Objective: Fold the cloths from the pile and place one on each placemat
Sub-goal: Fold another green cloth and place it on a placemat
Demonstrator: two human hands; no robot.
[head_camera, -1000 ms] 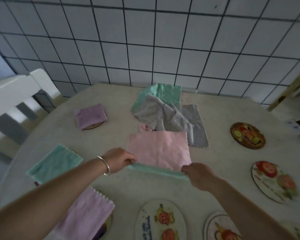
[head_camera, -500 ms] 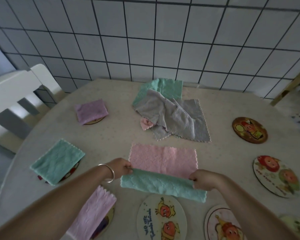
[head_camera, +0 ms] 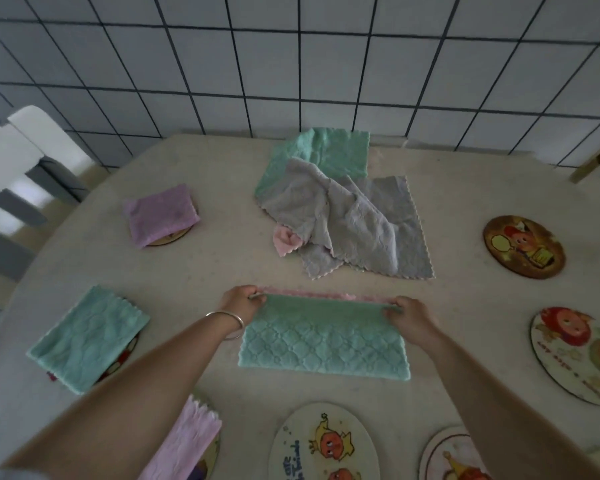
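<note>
Both hands, left hand (head_camera: 242, 302) and right hand (head_camera: 409, 316), pinch the far corners of a green-and-pink quilted cloth (head_camera: 323, 341), folded in half near the tabletop's near edge. 3 placemats along the left edge carry folded cloths; 5 round cartoon-printed placemats (head_camera: 523, 247) look bare, and the crumpled cloth pile (head_camera: 340, 209) waits by the far edge.

Both hands, the left hand (head_camera: 240, 303) and right hand (head_camera: 409, 315), are pinching the far corners of a green-and-pink cloth (head_camera: 323, 337) lying folded on the table (head_camera: 222, 265). Beyond the grip, a strip of bare tabletop is separating the fold from the loose pile (head_camera: 340, 216). Left of the grip, a folded green cloth (head_camera: 87, 337) is covering a mat; right of it, a bare placemat (head_camera: 579, 355) is lying flat. Nearer the person, another placemat (head_camera: 323, 445) is sitting just behind the cloth's near edge.
</note>
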